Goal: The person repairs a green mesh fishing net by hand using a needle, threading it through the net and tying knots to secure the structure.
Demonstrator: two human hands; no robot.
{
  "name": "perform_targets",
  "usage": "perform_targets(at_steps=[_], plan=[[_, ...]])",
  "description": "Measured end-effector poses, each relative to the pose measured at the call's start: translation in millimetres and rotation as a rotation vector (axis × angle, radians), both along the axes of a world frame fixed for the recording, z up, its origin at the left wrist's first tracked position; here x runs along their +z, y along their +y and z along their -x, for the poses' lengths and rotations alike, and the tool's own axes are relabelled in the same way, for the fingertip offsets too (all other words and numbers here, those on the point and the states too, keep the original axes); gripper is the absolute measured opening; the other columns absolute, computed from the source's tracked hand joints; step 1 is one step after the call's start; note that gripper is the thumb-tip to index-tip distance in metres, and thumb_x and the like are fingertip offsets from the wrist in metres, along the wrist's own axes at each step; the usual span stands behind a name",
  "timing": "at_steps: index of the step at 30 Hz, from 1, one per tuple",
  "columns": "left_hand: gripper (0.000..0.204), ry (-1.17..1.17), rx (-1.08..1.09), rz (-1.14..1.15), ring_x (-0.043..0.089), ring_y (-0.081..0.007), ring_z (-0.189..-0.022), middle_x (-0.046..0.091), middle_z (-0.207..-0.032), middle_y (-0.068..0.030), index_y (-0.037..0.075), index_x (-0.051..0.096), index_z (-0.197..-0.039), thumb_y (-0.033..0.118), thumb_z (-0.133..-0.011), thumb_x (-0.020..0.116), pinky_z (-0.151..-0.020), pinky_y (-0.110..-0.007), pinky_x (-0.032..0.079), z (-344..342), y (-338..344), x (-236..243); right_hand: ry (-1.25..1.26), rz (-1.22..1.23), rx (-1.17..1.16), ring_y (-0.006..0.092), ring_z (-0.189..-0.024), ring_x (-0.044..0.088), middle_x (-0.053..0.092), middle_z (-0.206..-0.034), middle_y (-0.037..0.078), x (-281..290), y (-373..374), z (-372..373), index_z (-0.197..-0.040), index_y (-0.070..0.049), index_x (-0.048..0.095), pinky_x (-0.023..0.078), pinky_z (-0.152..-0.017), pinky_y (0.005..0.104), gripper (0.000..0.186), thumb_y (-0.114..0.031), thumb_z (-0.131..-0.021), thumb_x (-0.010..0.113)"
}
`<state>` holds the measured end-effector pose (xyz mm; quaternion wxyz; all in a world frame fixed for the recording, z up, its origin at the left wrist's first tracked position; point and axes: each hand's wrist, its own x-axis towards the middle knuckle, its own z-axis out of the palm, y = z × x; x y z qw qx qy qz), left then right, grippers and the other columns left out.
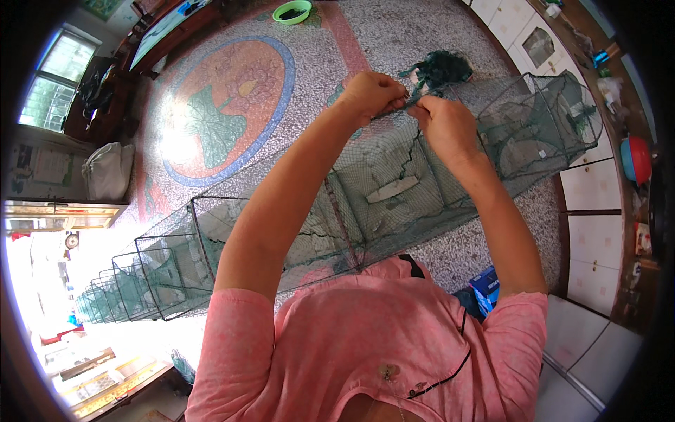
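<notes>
A long green mesh fish trap [390, 165] with dark square frames stretches across in front of me, from the far left to the right. Both hands meet at its upper edge. My left hand [371, 97] is closed in a pinch at this edge, and something small and dark shows at its fingertips. Just to its right, my right hand [448, 126] pinches the green netting with thumb and forefinger. A loose bunch of dark green netting or twine [444, 69] lies just beyond my hands. A pale flat piece [392, 190] shows at the trap's middle section.
The speckled floor [309, 63] bears a round flower pattern [232, 105]. A light green basin [292, 12] stands at the far side. White cabinets [594, 232] line the right. A blue box [485, 285] sits beside my right arm. Bright light comes from the left.
</notes>
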<state>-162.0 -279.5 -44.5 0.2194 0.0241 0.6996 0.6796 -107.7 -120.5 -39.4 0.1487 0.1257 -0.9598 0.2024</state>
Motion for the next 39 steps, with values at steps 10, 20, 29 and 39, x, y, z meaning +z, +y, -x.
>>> perform_targets(at_steps=[10, 20, 29, 39], plan=[[0.016, 0.346, 0.075, -0.189, 0.055, -0.0104, -0.069, 0.059, -0.078, -0.0027, 0.000, 0.059, -0.090, 0.013, -0.091, 0.051, -0.064, -0.023, 0.045, -5, 3, 16, 0.047, 0.154, 0.068, 0.0347, -0.077, 0.059, 0.062, -0.079, 0.013, 19, -7, 15, -0.079, -0.004, 0.061, 0.046, -0.062, 0.0435, 0.020, -0.024, -0.082, 0.061], [0.015, 0.315, -0.116, 0.001, 0.054, -0.0061, -0.075, 0.061, -0.081, -0.0008, 0.005, 0.064, -0.096, 0.009, -0.082, 0.060, -0.068, -0.023, 0.045, -8, -8, 13, 0.307, 0.786, 0.378, 0.0012, -0.053, 0.046, 0.062, -0.072, -0.002, 124, -27, 2, -0.091, -0.008, 0.065, 0.033, -0.045, 0.0154, 0.018, -0.022, -0.092, 0.053], [0.020, 0.307, -0.187, 0.074, 0.054, -0.0090, -0.080, 0.064, -0.090, -0.0011, 0.006, 0.065, -0.093, 0.024, -0.086, 0.060, -0.072, -0.025, 0.045, 1, -6, 13, 0.074, 1.055, 0.311, 0.0000, -0.053, 0.043, 0.060, -0.072, -0.001, 133, 47, 14, -0.099, -0.007, 0.064, 0.033, -0.046, 0.0145, 0.020, -0.021, -0.092, 0.053], [0.020, 0.191, -0.093, 0.075, 0.060, -0.0107, -0.074, 0.064, -0.087, -0.0044, 0.002, 0.063, -0.087, 0.022, -0.086, 0.060, -0.065, -0.023, 0.046, 21, 0, 16, -0.349, 0.203, 0.019, 0.0220, -0.062, 0.061, 0.063, -0.066, 0.009, 63, 32, -25, -0.081, -0.005, 0.064, 0.046, -0.056, 0.0331, 0.016, -0.021, -0.079, 0.065]])
